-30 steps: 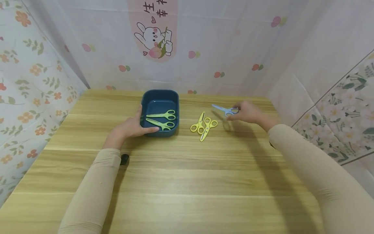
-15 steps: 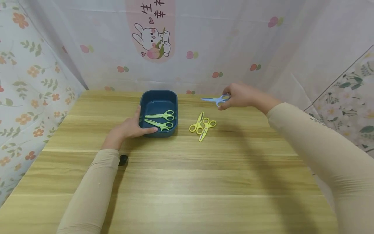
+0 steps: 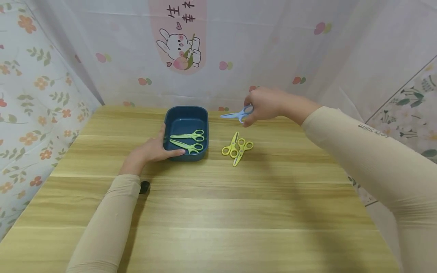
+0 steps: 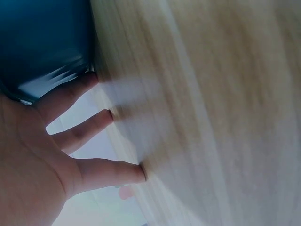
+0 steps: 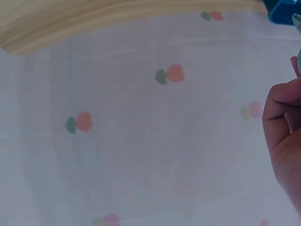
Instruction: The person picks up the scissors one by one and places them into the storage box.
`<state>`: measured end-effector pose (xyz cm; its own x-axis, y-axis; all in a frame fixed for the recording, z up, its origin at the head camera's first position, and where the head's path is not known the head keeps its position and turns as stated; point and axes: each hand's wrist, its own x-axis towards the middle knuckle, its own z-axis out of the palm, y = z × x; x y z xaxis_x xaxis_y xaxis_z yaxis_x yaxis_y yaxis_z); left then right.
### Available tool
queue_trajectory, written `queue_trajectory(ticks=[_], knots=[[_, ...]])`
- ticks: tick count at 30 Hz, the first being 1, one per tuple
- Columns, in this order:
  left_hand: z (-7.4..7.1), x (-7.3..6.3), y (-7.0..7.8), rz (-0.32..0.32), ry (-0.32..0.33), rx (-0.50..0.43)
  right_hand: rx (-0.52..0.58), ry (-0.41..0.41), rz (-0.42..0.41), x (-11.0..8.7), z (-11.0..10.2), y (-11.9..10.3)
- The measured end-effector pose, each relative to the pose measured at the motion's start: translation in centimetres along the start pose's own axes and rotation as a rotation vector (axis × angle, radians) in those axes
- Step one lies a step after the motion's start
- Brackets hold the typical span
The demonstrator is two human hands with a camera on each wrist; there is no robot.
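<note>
My right hand (image 3: pixel 264 104) pinches a pair of light blue scissors (image 3: pixel 232 115) by the handle loops. They hang above the back of the table, blades pointing left. At the box's left side is my left hand (image 3: pixel 148 151), thumb at its front rim. In the left wrist view, several straight fingers (image 4: pixel 113 172) of it reach down to the tabletop beside the box. Two pairs of green scissors (image 3: pixel 181 135) lie inside the dark blue box (image 3: pixel 186 121), handles to the right. On the table to its right, two pairs of yellow scissors (image 3: pixel 234 144) lie close together.
The wooden table (image 3: pixel 211 212) ends at the back against a white curtain (image 3: pixel 266 49) with a rabbit print. Floral curtains (image 3: pixel 41 98) hang at the sides. A small black object (image 3: pixel 145 187) shows by the left sleeve.
My right hand has carried the blue scissors left and up from the right side of the table, toward the box. The left hand, box, green scissors and yellow scissors stay put.
</note>
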<state>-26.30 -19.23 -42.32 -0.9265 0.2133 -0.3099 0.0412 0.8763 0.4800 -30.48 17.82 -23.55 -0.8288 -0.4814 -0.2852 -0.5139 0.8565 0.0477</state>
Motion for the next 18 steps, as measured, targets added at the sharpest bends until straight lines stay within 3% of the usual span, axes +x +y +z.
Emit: queue_trajectory(ticks=[18], knots=[[0.2,0.2,-0.3,0.009,0.010,-0.017,-0.076,-0.075,-0.084,2.8,-3.7,-5.5]])
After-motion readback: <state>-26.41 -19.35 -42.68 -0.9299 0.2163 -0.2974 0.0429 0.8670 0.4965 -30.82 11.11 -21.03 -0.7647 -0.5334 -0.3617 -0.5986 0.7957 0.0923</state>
